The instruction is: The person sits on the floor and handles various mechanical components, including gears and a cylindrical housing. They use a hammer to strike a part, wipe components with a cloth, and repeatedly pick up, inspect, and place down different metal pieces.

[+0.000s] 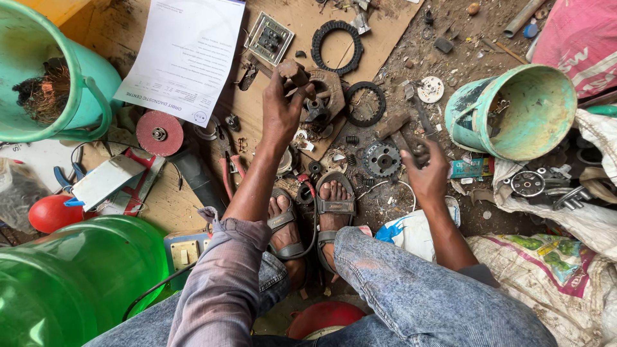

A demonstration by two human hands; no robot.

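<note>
My left hand (279,106) is raised over the floor and grips a small rusty metal part (294,72) above a brown worn casing (324,96). My right hand (425,172) is closed around the dark handle of a hammer (400,132), whose head lies on the dirt beside a toothed sprocket gear (382,159). My two feet in grey sandals (334,209) rest just below the gear. Two black ring plates (337,27) (365,87) lie beyond the casing on cardboard.
A teal bucket (83,96) holding wire stands at top left, another teal bucket (536,112) at right. A green plastic jar (77,283), a red grinding disc (159,133), a printed paper sheet (183,54), a switch plate (268,38), pliers (228,167) and sacks (553,276) surround me.
</note>
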